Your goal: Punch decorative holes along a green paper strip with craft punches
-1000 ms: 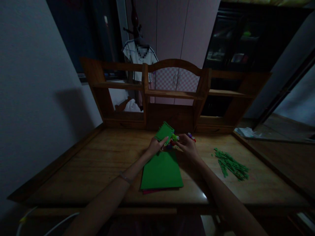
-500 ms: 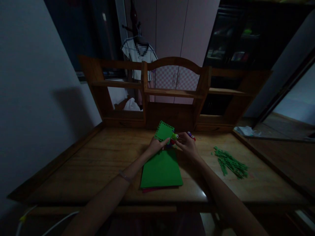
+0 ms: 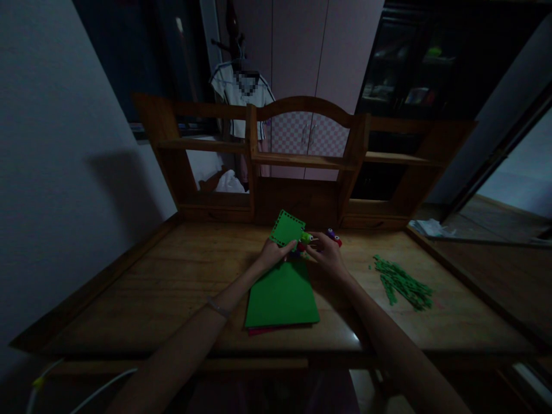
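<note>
My left hand (image 3: 273, 253) is closed on a green foam sheet (image 3: 286, 229) with a row of dark slots along its edges, its thumb lying across the near corner. At the sheet's right edge is a small light-green piece (image 3: 306, 237) with an eye, with a small red piece (image 3: 301, 246) just below it. My right hand (image 3: 326, 253) is beside these pieces, fingertips pinched; what it grips is too small and dark to make out. Behind its knuckles, purple and red pieces with eyes (image 3: 337, 241) show. Under the hands lies a stack of green foam sheets (image 3: 282, 296).
A heap of thin green foam strips (image 3: 403, 282) lies on the right of the wooden desk (image 3: 172, 282). A wooden shelf unit (image 3: 302, 162) rises along the desk's back edge. A white cable (image 3: 103, 389) hangs at the lower left.
The view has shifted slightly. Both hands keep nearly the same place, and the light-green and red pieces at the sheet's edge show a little more clearly between them.
</note>
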`<state>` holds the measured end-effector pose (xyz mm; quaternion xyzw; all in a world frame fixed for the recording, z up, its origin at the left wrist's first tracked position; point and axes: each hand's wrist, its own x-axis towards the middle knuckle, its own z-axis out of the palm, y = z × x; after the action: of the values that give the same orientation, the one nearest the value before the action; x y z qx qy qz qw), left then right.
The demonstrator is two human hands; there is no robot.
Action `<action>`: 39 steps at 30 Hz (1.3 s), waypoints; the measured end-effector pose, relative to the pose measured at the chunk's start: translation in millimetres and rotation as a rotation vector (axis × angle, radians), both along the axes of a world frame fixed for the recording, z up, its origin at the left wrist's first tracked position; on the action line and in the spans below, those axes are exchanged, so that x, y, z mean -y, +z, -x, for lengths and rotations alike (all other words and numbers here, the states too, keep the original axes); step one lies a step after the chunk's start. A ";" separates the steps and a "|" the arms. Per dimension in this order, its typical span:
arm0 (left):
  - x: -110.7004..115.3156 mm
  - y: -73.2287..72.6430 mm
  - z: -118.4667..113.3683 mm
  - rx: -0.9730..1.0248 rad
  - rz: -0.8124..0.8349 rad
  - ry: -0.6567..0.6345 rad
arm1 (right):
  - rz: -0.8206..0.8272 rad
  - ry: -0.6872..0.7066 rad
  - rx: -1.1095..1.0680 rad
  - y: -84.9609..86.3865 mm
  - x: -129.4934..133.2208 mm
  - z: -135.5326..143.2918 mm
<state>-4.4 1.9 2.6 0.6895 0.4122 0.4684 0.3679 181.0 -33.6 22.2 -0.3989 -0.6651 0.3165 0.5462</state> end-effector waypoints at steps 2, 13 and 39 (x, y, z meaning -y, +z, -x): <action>0.1 -0.3 0.5 0.000 0.000 -0.005 | -0.005 -0.004 0.025 -0.6 -0.6 -0.8; 0.7 -0.5 -0.4 -0.068 -0.050 0.049 | -0.091 -0.024 0.150 -8.0 -5.7 -4.0; 8.9 0.6 2.9 -0.149 0.107 0.032 | -0.135 -0.029 0.218 -9.7 -6.9 -5.0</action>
<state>-7.3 -7.0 3.2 0.6949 0.4741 0.3988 0.3650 186.0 -26.6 12.5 -0.4029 -0.7344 0.2176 0.5010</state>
